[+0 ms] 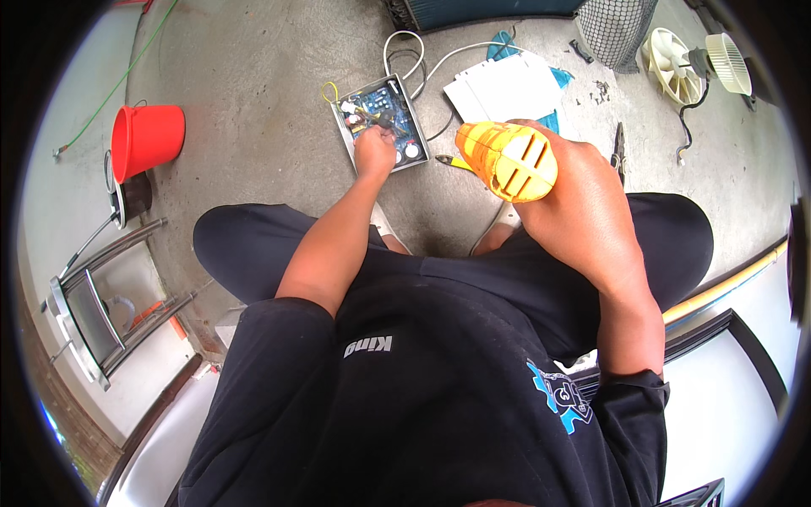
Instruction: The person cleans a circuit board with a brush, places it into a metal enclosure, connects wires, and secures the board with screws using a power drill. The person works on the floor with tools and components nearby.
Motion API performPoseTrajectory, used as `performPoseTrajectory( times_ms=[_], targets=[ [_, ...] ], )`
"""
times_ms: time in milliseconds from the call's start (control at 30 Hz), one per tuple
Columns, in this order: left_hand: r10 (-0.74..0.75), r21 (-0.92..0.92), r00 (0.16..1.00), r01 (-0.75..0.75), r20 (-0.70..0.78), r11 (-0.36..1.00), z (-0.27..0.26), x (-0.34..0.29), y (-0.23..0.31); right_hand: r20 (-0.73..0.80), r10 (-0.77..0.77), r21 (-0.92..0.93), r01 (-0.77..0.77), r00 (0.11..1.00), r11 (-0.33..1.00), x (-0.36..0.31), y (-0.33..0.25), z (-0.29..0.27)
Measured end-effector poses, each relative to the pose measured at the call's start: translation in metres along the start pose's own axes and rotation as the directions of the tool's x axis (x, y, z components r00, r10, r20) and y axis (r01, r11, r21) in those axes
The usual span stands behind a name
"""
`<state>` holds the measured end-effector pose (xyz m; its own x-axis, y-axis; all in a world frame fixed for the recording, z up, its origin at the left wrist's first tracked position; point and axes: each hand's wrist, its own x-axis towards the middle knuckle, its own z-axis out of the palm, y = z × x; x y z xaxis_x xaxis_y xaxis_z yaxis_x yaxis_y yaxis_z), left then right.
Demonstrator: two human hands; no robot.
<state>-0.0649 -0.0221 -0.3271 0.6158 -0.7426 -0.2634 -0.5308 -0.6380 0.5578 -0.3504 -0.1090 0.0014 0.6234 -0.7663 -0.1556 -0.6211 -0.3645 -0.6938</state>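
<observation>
An open grey case [344, 144] with a blue circuit board [404, 127] in it lies on the floor ahead of me. My left hand [375, 154] reaches onto the board, fingertips drawn together at a small dark part; whether they grip it cannot be made out. In my right hand [579, 182] is a yellow heat gun [511, 160], held up by its handle, its slotted rear toward me and its body angled left toward the board. The tool hides its own nozzle tip and some of my right fingers.
A yellow-handled cutter [454, 161] lies beside the case. Beyond are a white panel [503, 89] on blue cloth, small scattered screws [600, 93], pliers [619, 148], fan parts [672, 63] and black mesh [617, 29]. A red bucket [148, 139] stands left; cables [422, 63] trail behind the case.
</observation>
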Motion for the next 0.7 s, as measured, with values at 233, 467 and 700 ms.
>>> performPoseTrajectory(
  times_ms=[233, 467, 700],
  targets=[
    [-0.006, 0.010, 1.000, 0.006, 0.012, 1.000, 0.001, 0.000, -0.003, 0.025, 0.018, 0.009, -0.018, 1.000, 1.000, -0.001, -0.001, -0.001],
    [0.001, -0.020, 1.000, -0.001, 0.012, 1.000, 0.002, 0.003, -0.006, 0.076, 0.043, 0.032, -0.045, 0.996, 0.998, 0.005, 0.003, 0.005],
    [0.090, -0.014, 0.996, -0.090, -0.004, 0.996, -0.001, 0.000, -0.007, 0.084, 0.061, 0.051, -0.066, 0.995, 0.997, 0.020, 0.005, 0.040]
  ],
)
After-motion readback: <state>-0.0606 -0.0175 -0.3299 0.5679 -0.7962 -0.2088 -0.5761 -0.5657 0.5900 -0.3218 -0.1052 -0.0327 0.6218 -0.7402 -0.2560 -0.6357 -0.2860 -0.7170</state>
